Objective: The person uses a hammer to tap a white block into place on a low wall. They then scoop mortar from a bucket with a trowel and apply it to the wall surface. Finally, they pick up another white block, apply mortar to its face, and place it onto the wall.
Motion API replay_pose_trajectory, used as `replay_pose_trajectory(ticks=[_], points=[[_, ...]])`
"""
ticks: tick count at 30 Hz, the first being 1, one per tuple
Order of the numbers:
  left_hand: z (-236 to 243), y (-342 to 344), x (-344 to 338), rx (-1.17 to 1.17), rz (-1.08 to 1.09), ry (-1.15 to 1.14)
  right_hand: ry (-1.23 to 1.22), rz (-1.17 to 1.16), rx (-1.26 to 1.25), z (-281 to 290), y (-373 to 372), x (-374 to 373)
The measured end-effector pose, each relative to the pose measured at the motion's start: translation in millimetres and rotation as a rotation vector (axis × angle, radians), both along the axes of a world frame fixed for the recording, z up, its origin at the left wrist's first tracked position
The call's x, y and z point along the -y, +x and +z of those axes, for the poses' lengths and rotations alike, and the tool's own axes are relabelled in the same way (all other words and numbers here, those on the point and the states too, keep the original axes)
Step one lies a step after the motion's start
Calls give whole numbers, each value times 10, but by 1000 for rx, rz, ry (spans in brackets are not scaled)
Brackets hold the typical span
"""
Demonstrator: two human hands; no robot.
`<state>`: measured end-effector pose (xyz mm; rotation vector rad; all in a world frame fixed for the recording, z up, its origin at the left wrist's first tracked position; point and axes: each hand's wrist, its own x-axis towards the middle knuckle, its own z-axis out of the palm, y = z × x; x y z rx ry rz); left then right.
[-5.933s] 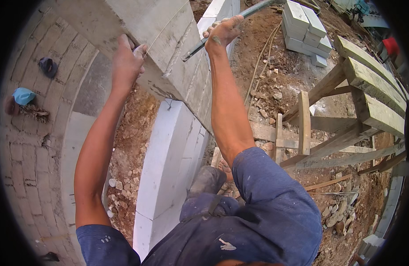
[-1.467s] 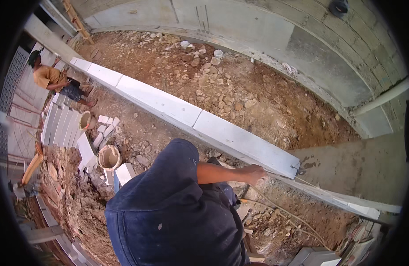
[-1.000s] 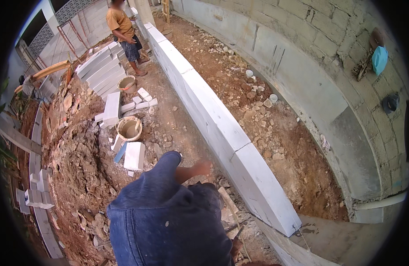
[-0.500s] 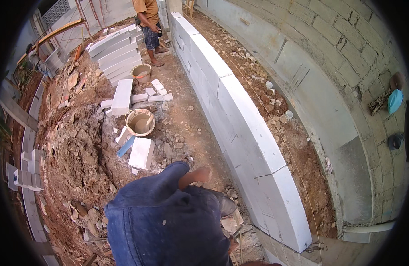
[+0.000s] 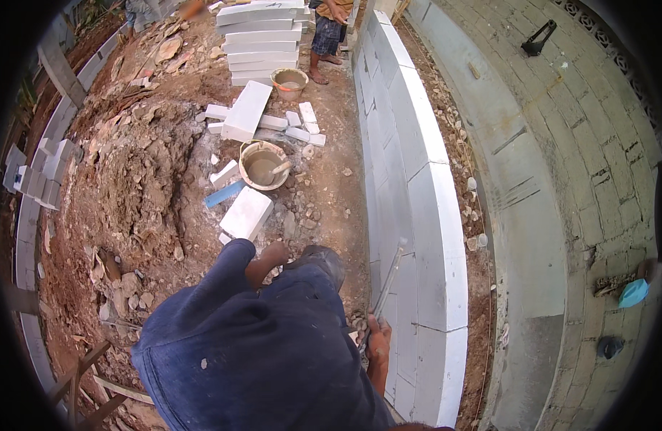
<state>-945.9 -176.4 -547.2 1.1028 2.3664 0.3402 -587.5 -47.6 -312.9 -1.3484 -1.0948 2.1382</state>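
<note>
Jutting ahead beyond the right hand's [image 5: 378, 346] fingers [image 5: 375, 327] is a rod [image 5: 390, 276].

Brown earth [image 5: 148, 172] lies heaped at left, with wooden beams [image 5: 92, 358] nearer the camera, as a barefoot co-worker [image 5: 329, 36] in checkered shorts stands at the far end; a turquoise object [image 5: 634, 293] shows against a gray block wall [image 5: 597, 201].

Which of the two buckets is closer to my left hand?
The bucket with the pale stick at its rim, beyond the white block near your left hand; the other bucket stands farther off, beside the stacked blocks.
</note>
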Motion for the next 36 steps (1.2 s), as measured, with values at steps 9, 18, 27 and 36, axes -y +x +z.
replay_pose_trajectory(ticks=[9,18,27,36], points=[[-158,-49,-47,231,234,-369,224,316,400,-271,-1196,-1344],[105,-1236,-1368,607,831,98,218,315,93,298,-3886,-3329],[551,-1872,-983,284,1248,707,87,296,-229,782,-6769,-4642],[-236,1020,303,462,2169,29,162,298,-225,852,-8968,-5266]])
